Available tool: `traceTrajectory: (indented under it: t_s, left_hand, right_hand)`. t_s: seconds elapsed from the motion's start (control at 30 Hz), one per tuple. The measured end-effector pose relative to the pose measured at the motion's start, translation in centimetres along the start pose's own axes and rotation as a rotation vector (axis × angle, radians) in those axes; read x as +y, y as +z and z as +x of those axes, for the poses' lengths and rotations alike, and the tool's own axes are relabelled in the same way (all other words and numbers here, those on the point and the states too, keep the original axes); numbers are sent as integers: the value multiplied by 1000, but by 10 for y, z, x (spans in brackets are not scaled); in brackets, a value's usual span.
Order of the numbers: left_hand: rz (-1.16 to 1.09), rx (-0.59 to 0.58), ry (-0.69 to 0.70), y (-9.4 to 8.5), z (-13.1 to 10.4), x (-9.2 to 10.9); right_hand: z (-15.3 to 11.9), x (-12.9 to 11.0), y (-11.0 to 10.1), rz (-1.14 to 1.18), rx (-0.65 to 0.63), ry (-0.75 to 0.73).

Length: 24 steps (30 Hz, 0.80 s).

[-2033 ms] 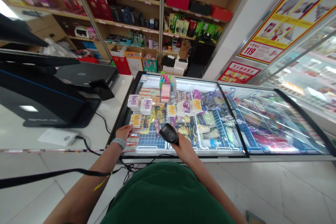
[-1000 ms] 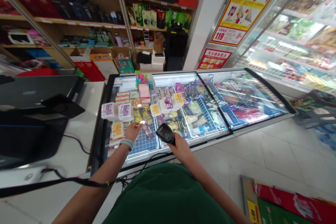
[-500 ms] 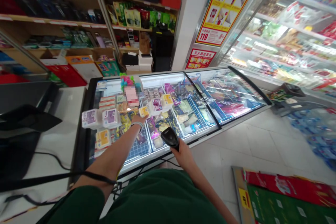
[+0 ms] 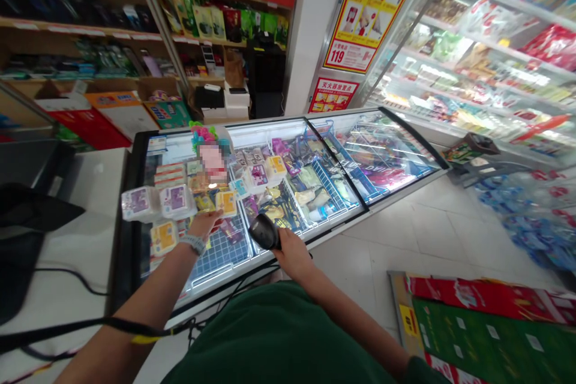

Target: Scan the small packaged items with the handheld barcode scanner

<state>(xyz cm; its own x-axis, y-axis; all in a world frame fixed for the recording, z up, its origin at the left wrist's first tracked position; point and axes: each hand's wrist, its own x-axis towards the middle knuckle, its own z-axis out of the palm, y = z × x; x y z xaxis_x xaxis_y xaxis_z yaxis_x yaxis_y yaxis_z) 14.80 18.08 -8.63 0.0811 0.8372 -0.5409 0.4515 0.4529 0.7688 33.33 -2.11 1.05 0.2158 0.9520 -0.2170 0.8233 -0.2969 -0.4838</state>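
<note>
My left hand (image 4: pixel 207 223), with a band at the wrist, grips the near edge of a yellow-labelled clear pack (image 4: pixel 226 203) above the freezer lid. In my right hand (image 4: pixel 293 254) is a black barcode scanner (image 4: pixel 264 231), its head tilted toward the packs. Left of my left hand sit purple-labelled packs (image 4: pixel 176 200) and another yellow-labelled pack (image 4: pixel 163 237). Beyond the held pack, a group on the glass includes a blue-labelled pack (image 4: pixel 242 186), a magenta-labelled one (image 4: pixel 259 176) and a yellow-labelled one (image 4: pixel 275 166).
The chest freezer (image 4: pixel 337 221) holds wire baskets of bagged food under glass. A colourful-edged item with a blurred front (image 4: pixel 211 159) stands on it. At the left is a white counter (image 4: pixel 96 216) with black cables. Shelves stand behind, and wrapped bottles (image 4: pixel 517 210) lie right.
My left hand has drawn the yellow-labelled pack left and nearer, away from the group, and the blue-labelled pack now shows. The scanner stays in my right hand. The whole view has shifted slightly.
</note>
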Motion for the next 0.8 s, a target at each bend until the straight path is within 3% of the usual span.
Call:
traceTrajectory:
  t_s: [0.1, 0.17, 0.33, 0.53, 0.8]
  left_hand:
    - [-72, -107, -47, -26, -21, -24]
    - [-134, -115, -35, -42, -39, -40]
    - [-260, 31, 32, -68, -80, -62]
    - [-319, 169, 134, -79, -112, -65]
    - [-341, 234, 232, -76, -140, -64]
  right_hand:
    - [2, -12, 5, -75, -17, -97]
    - [4, -20, 8, -98, -34, -155]
    - [10, -38, 8, -36, -112, -275]
    - [15, -44, -1, -23, -168, -395]
    - [14, -40, -15, -22, -187, -505]
